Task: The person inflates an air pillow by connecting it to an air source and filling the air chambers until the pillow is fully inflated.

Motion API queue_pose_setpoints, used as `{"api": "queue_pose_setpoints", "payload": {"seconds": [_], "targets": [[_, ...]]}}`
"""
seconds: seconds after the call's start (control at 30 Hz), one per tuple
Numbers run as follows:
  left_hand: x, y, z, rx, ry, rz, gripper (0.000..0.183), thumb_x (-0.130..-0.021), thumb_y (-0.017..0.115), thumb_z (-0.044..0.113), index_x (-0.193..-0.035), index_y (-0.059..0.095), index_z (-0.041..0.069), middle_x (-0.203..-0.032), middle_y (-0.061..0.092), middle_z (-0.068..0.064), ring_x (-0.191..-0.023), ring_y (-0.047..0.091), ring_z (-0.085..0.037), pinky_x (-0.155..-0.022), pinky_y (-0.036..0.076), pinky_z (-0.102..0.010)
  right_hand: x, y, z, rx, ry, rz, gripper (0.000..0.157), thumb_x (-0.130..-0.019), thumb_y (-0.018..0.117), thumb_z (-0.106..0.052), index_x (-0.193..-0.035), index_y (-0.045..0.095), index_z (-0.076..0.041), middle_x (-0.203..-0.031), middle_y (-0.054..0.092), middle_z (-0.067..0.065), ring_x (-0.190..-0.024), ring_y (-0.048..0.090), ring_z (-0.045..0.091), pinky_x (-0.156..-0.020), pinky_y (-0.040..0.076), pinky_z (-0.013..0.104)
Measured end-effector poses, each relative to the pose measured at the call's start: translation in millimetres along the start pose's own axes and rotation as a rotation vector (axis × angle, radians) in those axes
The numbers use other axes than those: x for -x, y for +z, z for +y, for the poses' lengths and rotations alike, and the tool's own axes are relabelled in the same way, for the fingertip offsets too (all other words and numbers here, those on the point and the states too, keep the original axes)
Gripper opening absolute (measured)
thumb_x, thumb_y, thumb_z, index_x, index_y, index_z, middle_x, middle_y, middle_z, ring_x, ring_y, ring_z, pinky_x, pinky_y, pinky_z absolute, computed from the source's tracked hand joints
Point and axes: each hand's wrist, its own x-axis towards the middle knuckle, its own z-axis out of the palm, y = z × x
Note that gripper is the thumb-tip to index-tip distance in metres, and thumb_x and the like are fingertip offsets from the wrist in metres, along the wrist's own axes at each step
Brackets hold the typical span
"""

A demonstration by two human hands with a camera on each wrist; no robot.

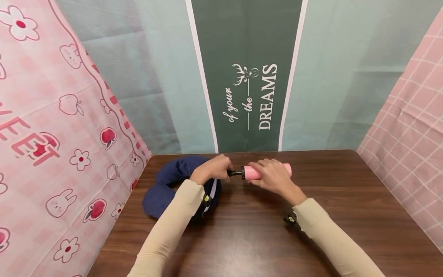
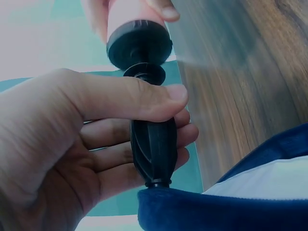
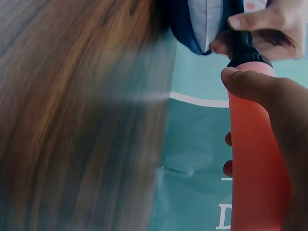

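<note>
A pink hand air pump [image 3: 255, 154] with black end parts is held level above the table between both hands. My right hand [image 1: 272, 176] is wrapped around its pink barrel, the thumb lying near the black collar. With thumb and fingers, my left hand [image 1: 214, 167] grips the pump's ribbed black handle [image 2: 155, 149]. A short black rod links the handle to the barrel. At its other end, the handle meets a navy U-shaped neck pillow [image 1: 160, 200], right at the fabric edge. The pillow has a pale strip along its side, and my left forearm partly covers it.
Both hands work over a brown wood-grain table [image 1: 256, 238], near its far edge. Behind it hangs a green cloth [image 1: 249, 38] with white lettering. Pink patterned cloths hang at the left [image 1: 86, 127] and at the right [image 1: 412, 115].
</note>
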Motion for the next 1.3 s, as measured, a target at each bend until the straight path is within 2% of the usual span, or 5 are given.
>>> {"api": "queue_pose_setpoints", "payload": {"seconds": [0.17,0.37,0.77,1.0,1.3], "targets": [[-2.6,-0.6,5.8,0.007,0.004,0.003,0.013,-0.085,0.086,0.004,-0.098,0.084,0.008,-0.085,0.077,-0.002,-0.065,0.058,-0.010,-0.065,0.047,-0.025,-4,1.0,-6,0.001,-0.019,0.014,0.068,-0.075,0.093,-0.055,-0.126,0.076,-0.015,-0.103,0.079,0.007,-0.096,0.074,0.031,-0.088,0.059,0.048],[-2.4,-1.1,9.0,-0.011,-0.021,-0.026,0.015,-0.087,0.085,0.006,-0.102,0.083,0.008,-0.090,0.078,-0.003,-0.069,0.062,-0.011,-0.067,0.049,-0.025,-5,-0.2,-8,-0.006,-0.020,0.017,0.067,-0.075,0.093,-0.055,-0.126,0.076,-0.015,-0.104,0.080,0.007,-0.096,0.075,0.031,-0.086,0.059,0.047],[2.9,-5.3,-2.1,0.051,-0.044,-0.044,0.027,-0.088,0.083,0.003,-0.114,0.082,0.007,-0.105,0.080,-0.007,-0.077,0.068,-0.014,-0.072,0.053,-0.029,4,-3.7,9,-0.024,0.033,-0.018,0.065,-0.075,0.093,-0.055,-0.128,0.076,-0.021,-0.105,0.080,0.007,-0.095,0.075,0.030,-0.080,0.059,0.048],[12.7,-7.9,-13.8,0.074,-0.092,-0.060,0.040,-0.091,0.081,0.004,-0.130,0.076,0.004,-0.131,0.075,-0.013,-0.103,0.075,-0.024,-0.082,0.059,-0.032,17,-9.3,28,-0.036,0.052,-0.006,0.066,-0.073,0.094,-0.055,-0.126,0.077,-0.021,-0.105,0.080,0.007,-0.091,0.074,0.031,-0.078,0.058,0.049],[20.1,-5.8,-27.1,0.048,-0.116,-0.031,0.038,-0.090,0.082,0.003,-0.127,0.077,0.002,-0.130,0.076,-0.014,-0.116,0.073,-0.030,-0.091,0.061,-0.037,32,-14.8,47,-0.040,0.099,0.011,0.067,-0.069,0.097,-0.052,-0.124,0.077,-0.019,-0.103,0.079,0.011,-0.088,0.073,0.034,-0.078,0.057,0.051]]}}
